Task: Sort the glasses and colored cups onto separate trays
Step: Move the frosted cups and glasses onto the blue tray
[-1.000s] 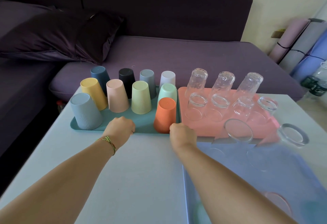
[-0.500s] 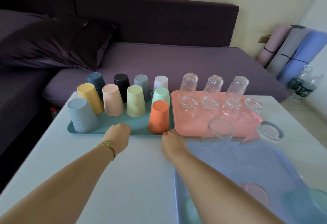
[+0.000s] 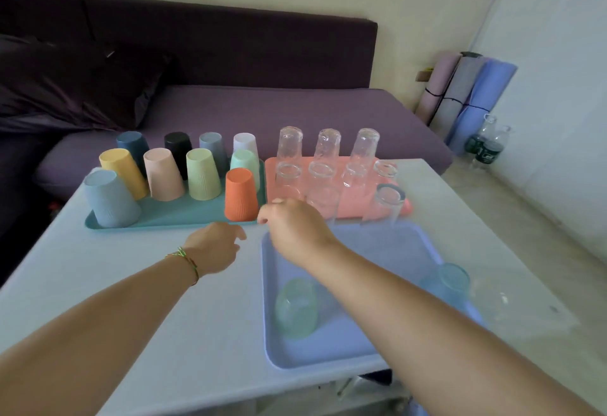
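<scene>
Cups (image 3: 164, 179) in ten colours stand upside down on the teal tray (image 3: 177, 217), centre left of the head view, with clear glasses (image 3: 323, 166) upended on the pink tray (image 3: 406, 208) just to its right. The sort looks largely done. Two glasses (image 3: 387, 202) stand at the seam between the pink tray and the blue tray (image 3: 361, 336); which tray they rest on cannot be told. A green tumbler (image 3: 295, 307) and a blue tumbler (image 3: 450, 284) sit on the blue tray at lower right, probably left to place.

The left hand (image 3: 215, 248) hovers over the table (image 3: 131, 284) near the teal tray's front edge, fingers loosely curled, holding nothing. The right hand (image 3: 295, 228) reaches just beside the orange cup (image 3: 240, 194), fingers loose, nothing in them; its forearm crosses the blue tray, and the near glasses crowd any reach.

Behind are a purple sofa (image 3: 295, 113) and a pillow (image 3: 65, 87); rolled mats (image 3: 469, 93) and bottles (image 3: 486, 148) stand at upper right.
</scene>
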